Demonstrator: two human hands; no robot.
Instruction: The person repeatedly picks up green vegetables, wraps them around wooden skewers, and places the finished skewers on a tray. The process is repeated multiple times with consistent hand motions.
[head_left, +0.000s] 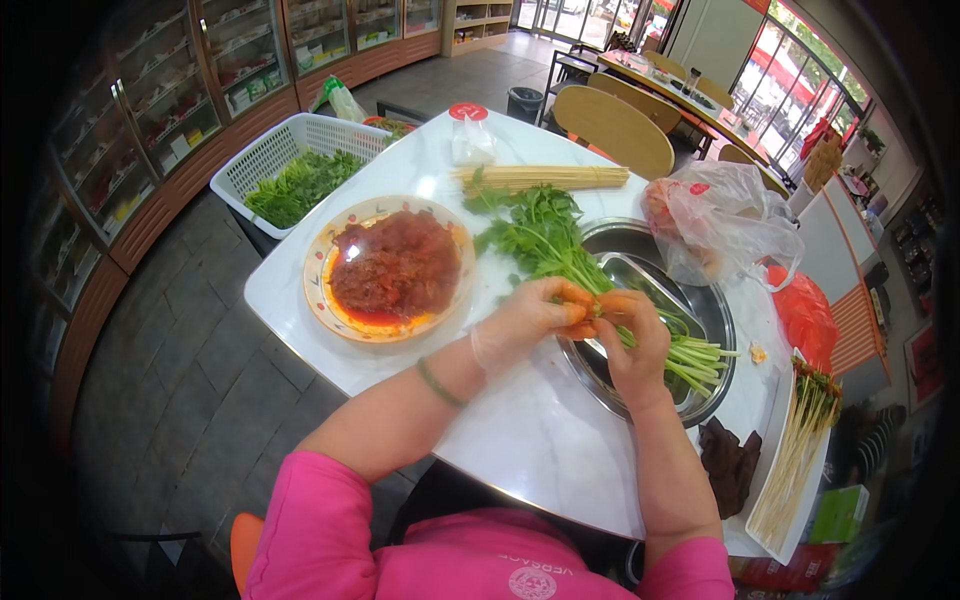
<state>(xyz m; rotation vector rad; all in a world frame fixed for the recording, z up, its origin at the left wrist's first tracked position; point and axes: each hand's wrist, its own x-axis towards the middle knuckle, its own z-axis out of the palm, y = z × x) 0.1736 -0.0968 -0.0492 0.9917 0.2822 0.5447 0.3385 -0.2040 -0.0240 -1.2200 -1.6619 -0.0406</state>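
Note:
My left hand (536, 311), in a clear plastic glove, meets my right hand (637, 337) at the fingertips over the near side of a round steel basin (726, 375). Between them they pinch a small piece of food (596, 309), mostly hidden by orange-stained fingers. Beneath the hands lies a bunch of Chinese celery (551, 232), its leaves on the table and its pale cut stems across the basin. A rectangular steel tray (626, 266) sits inside the basin, partly covered. Left of my hands is a patterned plate (315, 300) of red marinated sliced meat (397, 266).
Bamboo skewers (547, 177) lie behind the celery. A clear plastic bag (720, 217) and a red bag (802, 315) stand right. A white tray (765, 495) holds filled skewers (802, 427) beside a dark cloth (727, 465). A white basket (240, 180) of greens adjoins the table's left edge.

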